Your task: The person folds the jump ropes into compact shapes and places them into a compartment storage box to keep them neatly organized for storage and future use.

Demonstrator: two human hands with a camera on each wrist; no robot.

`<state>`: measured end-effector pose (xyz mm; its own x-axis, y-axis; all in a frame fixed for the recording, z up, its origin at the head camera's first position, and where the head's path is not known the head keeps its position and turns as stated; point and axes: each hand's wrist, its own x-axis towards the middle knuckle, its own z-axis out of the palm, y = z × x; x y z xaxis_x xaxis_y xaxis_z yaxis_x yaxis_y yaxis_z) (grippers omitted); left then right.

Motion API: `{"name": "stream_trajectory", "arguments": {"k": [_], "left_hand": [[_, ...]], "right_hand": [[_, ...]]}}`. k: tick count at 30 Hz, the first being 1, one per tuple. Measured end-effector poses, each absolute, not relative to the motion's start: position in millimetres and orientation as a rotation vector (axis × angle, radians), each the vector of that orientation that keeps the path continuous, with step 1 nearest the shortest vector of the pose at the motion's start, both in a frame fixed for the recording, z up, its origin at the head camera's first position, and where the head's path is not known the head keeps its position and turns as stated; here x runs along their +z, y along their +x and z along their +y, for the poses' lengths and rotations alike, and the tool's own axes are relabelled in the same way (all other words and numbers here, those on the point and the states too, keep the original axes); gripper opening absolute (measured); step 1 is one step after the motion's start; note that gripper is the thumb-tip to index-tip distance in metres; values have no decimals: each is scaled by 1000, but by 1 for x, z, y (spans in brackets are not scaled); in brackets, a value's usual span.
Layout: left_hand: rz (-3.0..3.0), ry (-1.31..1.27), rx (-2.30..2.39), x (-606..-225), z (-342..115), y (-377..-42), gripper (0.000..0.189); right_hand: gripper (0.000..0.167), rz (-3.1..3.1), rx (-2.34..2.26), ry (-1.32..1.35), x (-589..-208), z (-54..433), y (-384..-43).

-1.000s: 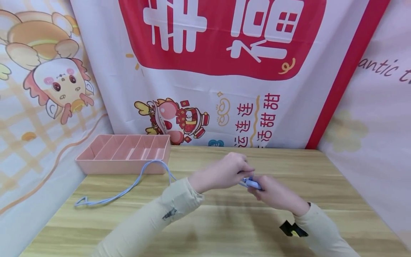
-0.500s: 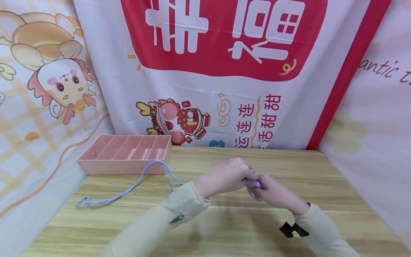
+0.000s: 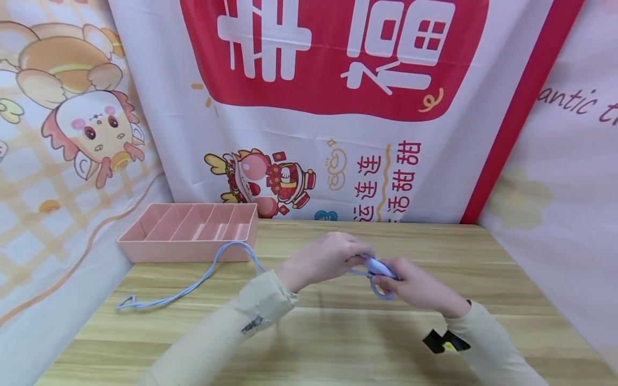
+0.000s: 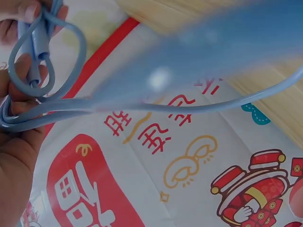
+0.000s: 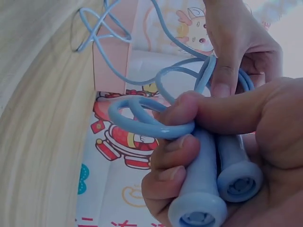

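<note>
A light blue jump rope is held between both hands above the table. My right hand (image 3: 415, 284) grips its two handles (image 5: 201, 184) side by side, with the thumb pressing a loop of cord against them. My left hand (image 3: 328, 260) pinches the cord (image 4: 61, 106) just left of the handles. Small cord loops (image 5: 142, 125) stick out around the right hand's fingers. The remaining doubled cord (image 3: 193, 284) trails left over the table, arching up near the front of a pink box. In the left wrist view a blurred stretch of blue crosses close to the lens.
A pink divided box (image 3: 188, 230) stands at the back left of the wooden table (image 3: 338, 343). Printed cloths hang behind the table (image 3: 309, 128) and along both sides.
My left hand moved right and met the right hand, then drew back left a little. A cord loop now hangs below the right hand. The pink box and trailing cord stay nearly in place.
</note>
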<state>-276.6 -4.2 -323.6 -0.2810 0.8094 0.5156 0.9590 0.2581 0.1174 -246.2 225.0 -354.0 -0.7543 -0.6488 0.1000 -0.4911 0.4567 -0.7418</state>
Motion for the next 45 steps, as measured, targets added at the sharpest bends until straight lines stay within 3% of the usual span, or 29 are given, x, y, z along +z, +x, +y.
{"name": "stream_trajectory", "arguments": {"k": [4, 10, 21, 34, 45], "left_hand": [[-2209, -1498, -478, -330, -3, -273, 21], [-2067, -1356, -246, -340, 5, -265, 11], [-2008, -1221, -358, -360, 13, -250, 31], [-1838, -1290, -665, -379, 2, -254, 37], [-2059, -1287, -790, -372, -14, -260, 37]], "right_hand": [[12, 2507, -1176, -930, -351, 226, -244], [18, 2555, -1176, -840, -350, 226, -243], [24, 2577, -1349, -714, -352, 226, -244], [19, 2508, -1300, -758, -353, 222, -244], [19, 2393, -1418, -716, -357, 222, -247]]}}
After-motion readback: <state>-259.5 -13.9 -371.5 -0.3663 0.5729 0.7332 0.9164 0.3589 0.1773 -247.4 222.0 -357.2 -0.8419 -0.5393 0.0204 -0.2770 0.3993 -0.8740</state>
